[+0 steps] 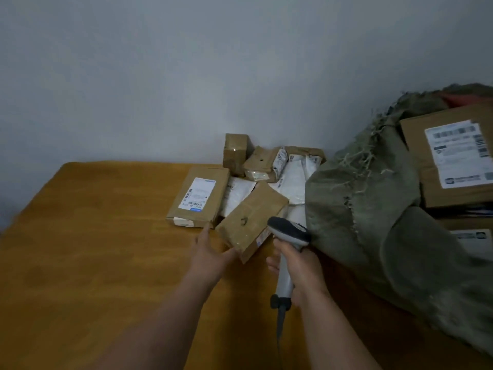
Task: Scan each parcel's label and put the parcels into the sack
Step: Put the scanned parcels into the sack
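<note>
A brown cardboard parcel (250,220) lies tilted near the middle of the wooden table (93,249), its label partly showing on its right side. My left hand (210,252) touches its near left corner with the fingers spread. My right hand (298,268) grips a grey handheld scanner (288,233), whose head sits just right of that parcel. A flat brown parcel with a white label (198,200) lies to the left. The green woven sack (373,209) slumps at the right, holding a large labelled box (453,158).
Against the wall behind lie two small brown boxes (236,153) and several white mailer bags (292,180). The scanner's cable (279,327) runs down toward me. A second labelled box (472,241) shows lower in the sack.
</note>
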